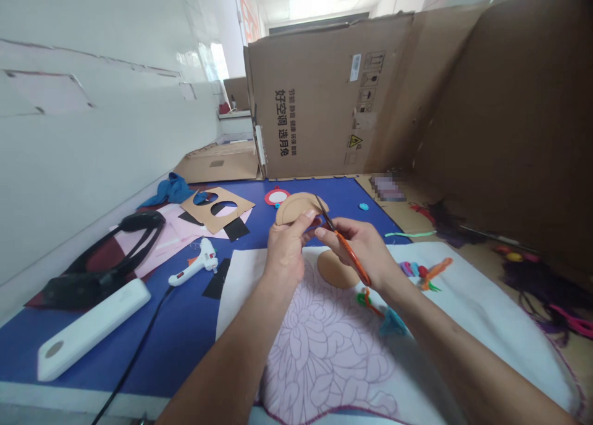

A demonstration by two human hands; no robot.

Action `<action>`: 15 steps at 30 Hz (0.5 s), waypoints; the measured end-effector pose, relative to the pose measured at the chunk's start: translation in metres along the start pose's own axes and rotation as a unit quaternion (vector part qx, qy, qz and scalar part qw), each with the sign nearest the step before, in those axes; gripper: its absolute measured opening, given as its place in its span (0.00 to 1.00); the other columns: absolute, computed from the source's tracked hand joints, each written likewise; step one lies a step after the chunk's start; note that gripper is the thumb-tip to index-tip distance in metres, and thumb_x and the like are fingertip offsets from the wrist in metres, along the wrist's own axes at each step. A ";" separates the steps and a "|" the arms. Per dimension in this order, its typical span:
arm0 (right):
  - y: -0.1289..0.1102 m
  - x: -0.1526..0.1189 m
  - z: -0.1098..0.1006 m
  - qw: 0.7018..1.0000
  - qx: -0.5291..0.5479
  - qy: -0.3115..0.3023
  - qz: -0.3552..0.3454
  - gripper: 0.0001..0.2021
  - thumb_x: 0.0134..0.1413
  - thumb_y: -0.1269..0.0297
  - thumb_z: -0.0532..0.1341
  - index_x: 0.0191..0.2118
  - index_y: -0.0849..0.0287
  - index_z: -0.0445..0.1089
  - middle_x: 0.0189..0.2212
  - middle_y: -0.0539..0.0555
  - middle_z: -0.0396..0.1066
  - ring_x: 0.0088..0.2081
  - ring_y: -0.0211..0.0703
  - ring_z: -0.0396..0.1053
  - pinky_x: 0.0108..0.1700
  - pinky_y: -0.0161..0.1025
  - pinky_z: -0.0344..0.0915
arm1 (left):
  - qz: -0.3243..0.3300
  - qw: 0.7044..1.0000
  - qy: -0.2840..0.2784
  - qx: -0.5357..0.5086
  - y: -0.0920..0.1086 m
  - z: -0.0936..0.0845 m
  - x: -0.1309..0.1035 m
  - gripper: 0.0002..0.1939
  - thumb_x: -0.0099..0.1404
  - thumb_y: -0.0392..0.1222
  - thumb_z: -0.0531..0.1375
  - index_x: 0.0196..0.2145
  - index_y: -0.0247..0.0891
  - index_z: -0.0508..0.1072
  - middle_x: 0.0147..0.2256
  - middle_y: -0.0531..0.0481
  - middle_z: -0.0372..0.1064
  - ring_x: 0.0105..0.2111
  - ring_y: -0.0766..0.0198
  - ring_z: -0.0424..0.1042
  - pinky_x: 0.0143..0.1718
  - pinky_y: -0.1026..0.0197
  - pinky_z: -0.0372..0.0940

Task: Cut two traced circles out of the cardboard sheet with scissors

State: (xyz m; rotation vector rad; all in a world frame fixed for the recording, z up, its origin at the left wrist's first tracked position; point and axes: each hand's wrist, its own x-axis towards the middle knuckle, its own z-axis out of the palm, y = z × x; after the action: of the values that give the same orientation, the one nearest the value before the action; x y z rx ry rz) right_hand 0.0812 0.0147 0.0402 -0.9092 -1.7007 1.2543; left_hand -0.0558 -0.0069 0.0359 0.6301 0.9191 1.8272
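Observation:
My left hand (290, 246) grips a round tan cardboard piece (296, 207) by its near edge, with a curved line showing on its face. Closed around the orange handles of a pair of scissors (345, 243) is my right hand (365, 243). The dark blades point up and away and meet the right side of the cardboard. Below the hands, a second tan cardboard disc (337, 270) lies on a white cloth (440, 289) with a flower line pattern. Small coloured yarn pieces (391, 321) rest on the cloth by my right forearm.
To the left lie a white glue gun (197, 264) with a black cord, a long white device (92, 329), black headgear (115, 258) and a cardboard sheet with round holes (217, 209). Large cardboard boxes (324, 104) stand behind. A red-rimmed round piece (277, 196) sits beyond my hands.

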 end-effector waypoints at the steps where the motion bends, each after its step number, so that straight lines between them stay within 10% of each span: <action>1: 0.000 0.000 0.000 1.000 0.001 -0.001 0.000 0.25 0.51 0.37 0.72 0.28 0.57 0.73 0.18 0.43 0.55 0.22 0.37 0.49 0.26 0.38 0.49 | 0.000 1.000 0.000 0.003 0.000 0.000 0.000 0.16 0.48 0.44 0.79 0.35 0.38 0.85 0.35 0.46 0.82 0.34 0.60 0.79 0.38 0.58 0.72; 15: 0.001 -0.001 0.000 1.000 0.016 -0.003 0.013 0.23 0.51 0.41 0.72 0.27 0.56 0.70 0.18 0.43 0.55 0.22 0.36 0.47 0.26 0.38 0.45 | -0.004 1.000 0.001 0.004 0.003 -0.001 0.001 0.15 0.48 0.42 0.78 0.34 0.36 0.85 0.34 0.45 0.82 0.33 0.60 0.79 0.36 0.60 0.71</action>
State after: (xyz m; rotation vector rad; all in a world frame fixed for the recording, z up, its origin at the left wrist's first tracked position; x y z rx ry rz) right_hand 0.0813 0.0136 0.0390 -0.9123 -1.6729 1.2989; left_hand -0.0584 -0.0070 0.0377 0.6298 0.9298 1.8181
